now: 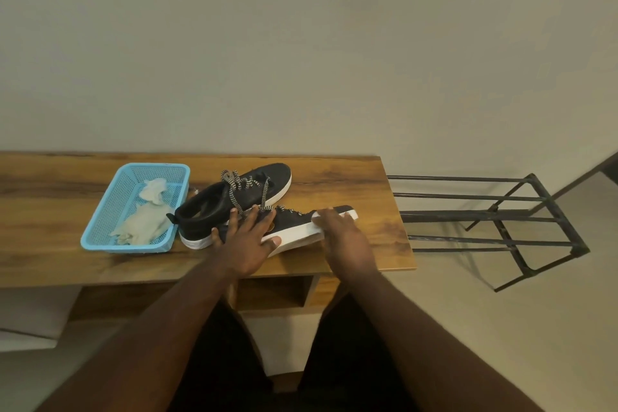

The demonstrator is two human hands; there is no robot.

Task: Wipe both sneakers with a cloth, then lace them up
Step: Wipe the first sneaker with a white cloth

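1. The near sneaker (294,222) was black with a thick white sole, tipped onto its side on the wooden desk (351,177), so the sole faced the person and the toe pointed away to the right.
2. The left hand (247,241) lay spread over that sneaker's heel half, its fingers apart across the dark upper and the thumb pressed on the white sole edge, gripping it.
3. The right hand (344,231) pressed a pale cloth (351,215) against the toe end of the sole; only a small white corner of the cloth showed past its fingers, which were curled down together on it.
4. Just beyond the left hand stood the far sneaker (240,194), upright, black with a white sole, touching the near one. Its black-and-white patterned laces (245,186) lay loose and looped over the tongue.
5. Left of the left hand, just beside the far sneaker's heel, sat a light blue mesh basket (100,231) holding crumpled whitish rags (145,221).
6. Well to the right of the right hand, past the desk's end, stood a black metal rack (521,221) on the floor.
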